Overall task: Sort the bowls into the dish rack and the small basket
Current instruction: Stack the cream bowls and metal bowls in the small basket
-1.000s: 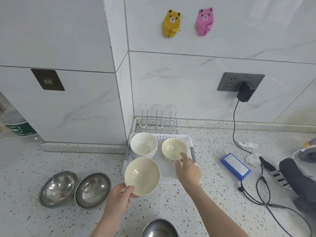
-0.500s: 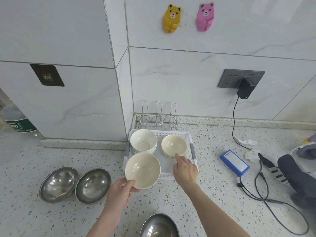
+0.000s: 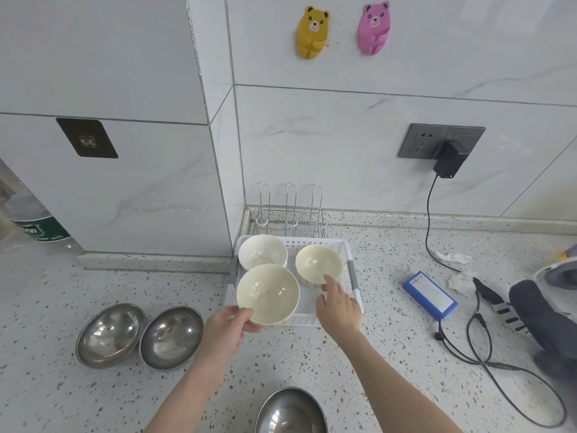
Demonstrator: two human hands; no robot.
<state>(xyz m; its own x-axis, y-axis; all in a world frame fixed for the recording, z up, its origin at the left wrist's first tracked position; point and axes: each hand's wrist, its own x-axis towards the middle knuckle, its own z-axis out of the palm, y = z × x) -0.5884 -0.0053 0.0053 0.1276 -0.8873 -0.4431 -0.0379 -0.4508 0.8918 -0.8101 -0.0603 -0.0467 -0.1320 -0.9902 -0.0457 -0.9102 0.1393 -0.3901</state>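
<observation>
My left hand [image 3: 225,327] grips a cream bowl [image 3: 268,293] by its near rim, over the front left of the white small basket [image 3: 350,267]. Inside the basket a stack of white bowls [image 3: 263,254] sits at the back left and another cream bowl [image 3: 318,266] at the back right. My right hand [image 3: 337,307] reaches into the basket, its forefinger touching that bowl's near rim. The wire dish rack [image 3: 290,214] stands behind the basket against the wall. Two steel bowls [image 3: 110,334] [image 3: 171,337] lie on the counter to the left, a third steel bowl [image 3: 290,412] at the bottom edge.
To the right of the basket lie a blue box [image 3: 430,291], crumpled tissues [image 3: 459,278] and a black cable [image 3: 487,354] running from the wall charger [image 3: 449,162]. A dark object [image 3: 540,314] sits at the far right. A plastic bottle [image 3: 34,225] stands at the far left.
My left hand has carried the cream bowl forward over the basket's front. My right hand has drawn back a little along the right bowl's rim.
</observation>
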